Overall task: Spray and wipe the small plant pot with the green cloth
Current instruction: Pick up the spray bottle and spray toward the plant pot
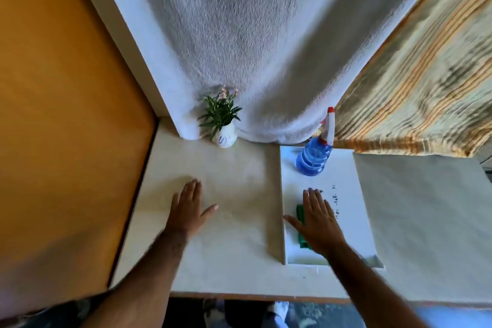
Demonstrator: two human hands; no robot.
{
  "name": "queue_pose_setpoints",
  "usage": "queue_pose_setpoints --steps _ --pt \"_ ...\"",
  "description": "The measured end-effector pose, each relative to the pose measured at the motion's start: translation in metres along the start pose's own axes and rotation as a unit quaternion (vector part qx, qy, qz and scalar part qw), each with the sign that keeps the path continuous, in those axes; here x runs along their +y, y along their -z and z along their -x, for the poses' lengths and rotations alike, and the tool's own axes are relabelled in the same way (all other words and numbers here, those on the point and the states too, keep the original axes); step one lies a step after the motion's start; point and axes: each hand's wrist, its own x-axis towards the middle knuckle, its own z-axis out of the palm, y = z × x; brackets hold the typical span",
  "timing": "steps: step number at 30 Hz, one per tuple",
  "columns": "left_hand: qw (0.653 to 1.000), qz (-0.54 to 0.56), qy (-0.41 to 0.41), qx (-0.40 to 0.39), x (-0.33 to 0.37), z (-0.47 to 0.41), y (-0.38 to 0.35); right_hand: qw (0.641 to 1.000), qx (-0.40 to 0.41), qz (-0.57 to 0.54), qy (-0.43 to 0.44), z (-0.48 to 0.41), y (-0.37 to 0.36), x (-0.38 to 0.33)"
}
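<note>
The small white plant pot (226, 137), marked in blue and holding a green plant with pink flowers, stands at the back of the table against the curtain. A blue spray bottle (314, 156) with a white and red nozzle stands on the far end of a white tray (346, 184). The green cloth (301, 222) lies on the tray, mostly hidden under my right hand (318, 221), which rests flat on it with fingers spread. My left hand (187, 210) lies flat and open on the bare table, well in front of the pot.
The pale table (234, 255) ends at a front edge near my body. An orange wall (66, 114) borders it on the left. A white curtain (253, 48) and a striped curtain (426, 74) hang behind.
</note>
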Motion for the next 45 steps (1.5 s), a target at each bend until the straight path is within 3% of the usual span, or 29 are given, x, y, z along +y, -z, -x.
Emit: queue_pose_setpoints --steps 8,14,16,18,21,26,31,37,40,43,45 --pt "0.996 -0.059 -0.012 0.069 -0.006 -0.005 -0.032 0.996 0.078 0.043 0.019 0.007 -0.034 0.003" --pt "0.992 -0.077 -0.018 0.103 -0.014 -0.011 -0.048 0.987 0.135 -0.082 0.018 -0.003 -0.011 -0.002" --pt "0.99 -0.082 -0.02 0.115 -0.017 -0.013 -0.051 0.958 0.187 -0.214 -0.031 -0.025 0.019 -0.006" --pt "0.988 -0.084 -0.026 0.127 -0.019 -0.014 -0.054 0.906 0.24 -0.343 -0.061 -0.054 0.051 -0.004" --pt "0.986 -0.093 -0.026 0.137 -0.02 -0.015 -0.056 0.859 0.304 -0.409 -0.049 -0.093 0.091 0.007" --pt "0.983 -0.096 -0.029 0.151 -0.024 -0.015 -0.06 0.87 0.254 -0.422 -0.017 -0.136 0.106 0.021" --pt "0.98 -0.095 -0.032 0.172 -0.027 -0.017 -0.064 0.829 0.279 -0.482 -0.048 -0.146 0.105 0.013" --pt "0.976 -0.098 -0.037 0.193 -0.03 -0.017 -0.068 0.814 0.279 -0.509 0.027 -0.142 0.143 -0.028" --pt "0.973 -0.099 -0.038 0.205 -0.03 -0.016 -0.069 0.826 0.194 -0.524 0.074 -0.132 0.151 -0.071" --pt "0.97 -0.099 -0.042 0.219 -0.03 -0.016 -0.071 0.873 0.069 -0.48 0.041 -0.124 0.124 -0.116" --pt "0.967 -0.098 -0.045 0.23 -0.03 -0.016 -0.072 0.882 0.025 -0.47 0.014 -0.118 0.1 -0.138"
